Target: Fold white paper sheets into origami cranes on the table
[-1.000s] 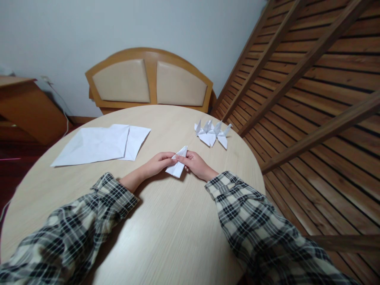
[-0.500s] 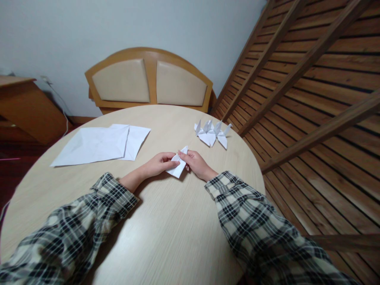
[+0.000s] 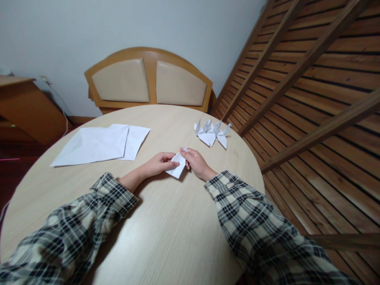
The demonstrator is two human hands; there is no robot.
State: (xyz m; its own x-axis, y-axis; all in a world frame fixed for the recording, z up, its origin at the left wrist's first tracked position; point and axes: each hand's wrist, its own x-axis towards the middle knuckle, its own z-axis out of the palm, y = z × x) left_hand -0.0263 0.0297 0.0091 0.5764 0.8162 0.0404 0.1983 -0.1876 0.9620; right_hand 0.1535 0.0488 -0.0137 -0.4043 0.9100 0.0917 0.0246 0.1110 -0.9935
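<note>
Between my hands is a small piece of folded white paper [image 3: 177,170], held over the middle of the table. My left hand [image 3: 160,163] is closed on its left side, with the thumb lying across the face of the paper. My right hand [image 3: 197,163] pinches the upper right corner between thumb and fingers. Parts of the paper's upper edge and back are hidden by the fingers. Beyond my right hand stand several white paper cranes [image 3: 211,134], close together in a row.
White paper sheets [image 3: 92,145] lie overlapping on the left of the round wooden table [image 3: 154,229]. A padded headboard [image 3: 150,79] rises behind the table's far edge. Wooden slats [image 3: 320,99] slope along the right side. A brown desk [image 3: 26,107] stands at far left.
My right thumb has shifted slightly up toward the paper's top corner, which it now covers more. My left hand, the cranes and the sheets stay as they were.
</note>
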